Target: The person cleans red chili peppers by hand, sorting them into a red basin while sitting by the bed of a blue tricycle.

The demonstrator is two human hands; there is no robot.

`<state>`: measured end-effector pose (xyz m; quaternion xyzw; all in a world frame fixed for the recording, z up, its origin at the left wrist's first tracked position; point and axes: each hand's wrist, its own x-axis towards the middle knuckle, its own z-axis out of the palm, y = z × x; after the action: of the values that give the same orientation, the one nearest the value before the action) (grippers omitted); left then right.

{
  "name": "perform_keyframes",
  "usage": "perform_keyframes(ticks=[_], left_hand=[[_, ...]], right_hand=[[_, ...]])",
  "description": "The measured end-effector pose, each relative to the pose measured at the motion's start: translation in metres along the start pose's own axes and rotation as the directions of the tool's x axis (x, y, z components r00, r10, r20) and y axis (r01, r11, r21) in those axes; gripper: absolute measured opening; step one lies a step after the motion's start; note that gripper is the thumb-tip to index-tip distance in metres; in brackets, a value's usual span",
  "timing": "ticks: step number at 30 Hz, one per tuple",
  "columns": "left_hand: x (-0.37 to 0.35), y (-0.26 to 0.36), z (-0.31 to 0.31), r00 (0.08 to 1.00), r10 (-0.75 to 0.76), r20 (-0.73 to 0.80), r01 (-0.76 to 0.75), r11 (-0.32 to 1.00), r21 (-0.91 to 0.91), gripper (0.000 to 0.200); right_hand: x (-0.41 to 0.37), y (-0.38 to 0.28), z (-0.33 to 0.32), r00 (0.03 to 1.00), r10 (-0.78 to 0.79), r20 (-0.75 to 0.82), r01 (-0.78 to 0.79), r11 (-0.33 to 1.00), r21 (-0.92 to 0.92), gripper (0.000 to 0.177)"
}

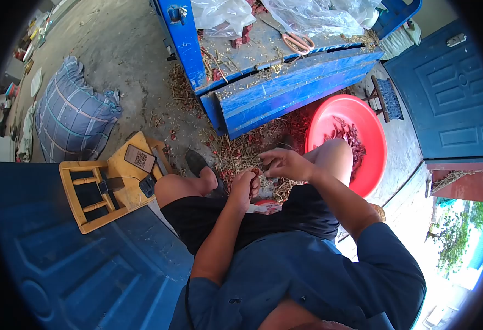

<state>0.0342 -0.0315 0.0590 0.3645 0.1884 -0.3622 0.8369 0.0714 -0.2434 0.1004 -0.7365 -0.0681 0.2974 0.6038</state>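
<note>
The person is sitting with bare knees apart, and both hands are meeting between them above the ground. The left hand (245, 187) is curling into a loose fist, and a few small red pieces (255, 175) are showing at its fingertips; they are too small and shaded for me to tell what they are. The right hand (285, 164) is hovering just beside it with bent fingers, their tips drawn towards the fist. Whether it is pinching anything is not possible to tell, since the knuckles are covering the fingertips. Under the left wrist a red-rimmed object (269, 205) is peeking out from the lap, mostly hidden by the forearm. Beyond the hands, a litter of stalks (236, 157) is lying on the concrete, and a dark shoe (197, 162) is partly showing past the left knee. A red basin (370, 129) is standing near the right knee, which is cutting off its near side, with more red scraps inside. A blue table (285, 91) is running out of the top of the view, carrying scissors (298, 41) and crumpled plastic bags (307, 16). To the left, a wooden stool (95, 212) is lying tipped over with a phone (140, 158) resting on it, near a checked sack (73, 115).
</note>
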Motion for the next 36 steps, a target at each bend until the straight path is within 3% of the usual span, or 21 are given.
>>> perform_keyframes(ticks=[1, 3, 4, 8, 10, 12, 13, 14, 15, 17, 18, 20, 23, 24, 27, 28, 29, 31, 36], left_hand=[[0.002, 0.0, 0.007, 1.0, 0.001, 0.009, -0.001, 1.0, 0.007, 0.012], [0.001, -0.004, 0.017, 0.994, -0.083, -0.065, 0.088, 0.993, 0.076, 0.012], [0.001, -0.005, 0.015, 0.994, -0.084, -0.068, 0.092, 0.987, 0.128, 0.012], [0.001, -0.015, 0.01, 0.995, -0.099, -0.007, 0.098, 0.978, 0.186, 0.016], [0.001, -0.014, 0.017, 0.998, -0.059, 0.037, 0.049, 0.974, 0.22, 0.021], [0.007, -0.014, 0.011, 0.998, -0.031, 0.051, 0.019, 0.976, 0.219, 0.022], [0.009, -0.014, 0.008, 0.998, -0.001, 0.059, -0.012, 0.976, 0.218, 0.023], [0.008, -0.012, 0.009, 1.0, 0.009, 0.015, -0.012, 0.975, 0.22, 0.02], [0.008, -0.01, 0.008, 1.0, 0.012, 0.017, -0.015, 0.977, 0.213, 0.02], [0.007, -0.009, 0.007, 1.0, 0.007, -0.014, -0.003, 0.978, 0.208, 0.019], [0.006, -0.008, 0.012, 1.0, 0.012, -0.008, -0.01, 0.986, 0.168, 0.018], [0.006, -0.007, 0.019, 1.0, 0.004, 0.027, -0.008, 0.985, 0.175, 0.018], [0.01, -0.012, 0.024, 0.999, -0.016, 0.045, 0.006, 0.978, 0.209, 0.018], [0.013, -0.015, 0.025, 0.998, -0.009, 0.059, -0.004, 0.976, 0.217, 0.017], [0.016, -0.021, 0.019, 0.998, 0.004, 0.065, -0.019, 0.974, 0.227, 0.017], [0.015, -0.02, 0.015, 0.999, 0.018, 0.048, -0.029, 0.973, 0.229, 0.017], [0.012, -0.019, 0.011, 0.999, 0.032, 0.03, -0.039, 0.973, 0.23, 0.017], [0.007, -0.011, 0.004, 0.998, 0.061, 0.007, -0.061, 0.974, 0.219, 0.017], [-0.004, 0.011, -0.004, 0.989, 0.129, -0.069, -0.118, 0.983, 0.142, 0.018]], right_hand=[[0.002, -0.005, 0.004, 1.0, -0.005, -0.009, 0.005, 1.0, -0.003, 0.047], [0.005, -0.012, 0.011, 0.983, -0.179, 0.048, 0.18, 0.854, -0.488, 0.033], [0.005, -0.01, 0.012, 0.991, -0.133, 0.02, 0.127, 0.878, -0.462, 0.023], [0.001, -0.008, 0.002, 0.991, -0.104, 0.088, 0.132, 0.892, -0.432, 0.021], [-0.006, -0.015, -0.015, 1.0, -0.014, 0.015, 0.017, 0.977, -0.212, 0.018], [-0.016, -0.01, -0.054, 0.98, -0.022, -0.199, 0.008, 0.997, -0.074, 0.017], [-0.026, -0.018, -0.079, 0.932, -0.023, -0.361, 0.044, 0.998, 0.051, 0.018], [-0.04, -0.026, -0.109, 0.845, -0.017, -0.534, 0.036, 0.999, 0.025, 0.017], [-0.059, -0.023, -0.146, 0.732, -0.084, -0.676, -0.072, 0.977, -0.2, 0.02], [-0.098, -0.013, -0.202, 0.618, -0.225, -0.753, -0.339, 0.788, -0.514, 0.024], [-0.098, -0.021, -0.204, 0.619, -0.233, -0.75, -0.34, 0.781, -0.524, 0.024], [-0.102, -0.034, -0.205, 0.665, -0.316, -0.676, -0.369, 0.648, -0.666, 0.026], [-0.023, -0.101, -0.163, 0.712, -0.436, -0.55, -0.061, 0.742, -0.667, 0.023], [0.007, -0.128, -0.146, 0.734, -0.481, -0.479, -0.029, 0.683, -0.73, 0.022], [0.097, -0.17, -0.128, 0.683, -0.703, -0.196, 0.149, 0.397, -0.906, 0.024], [0.124, -0.181, -0.128, 0.649, -0.76, -0.042, 0.146, 0.179, -0.973, 0.025], [0.146, -0.189, -0.123, 0.699, -0.714, -0.038, 0.134, 0.183, -0.974, 0.025], [0.183, -0.198, -0.125, 0.695, -0.71, 0.114, 0.167, 0.004, -0.986, 0.024], [0.218, -0.202, -0.125, 0.756, -0.635, 0.159, 0.142, -0.078, -0.987, 0.022]])
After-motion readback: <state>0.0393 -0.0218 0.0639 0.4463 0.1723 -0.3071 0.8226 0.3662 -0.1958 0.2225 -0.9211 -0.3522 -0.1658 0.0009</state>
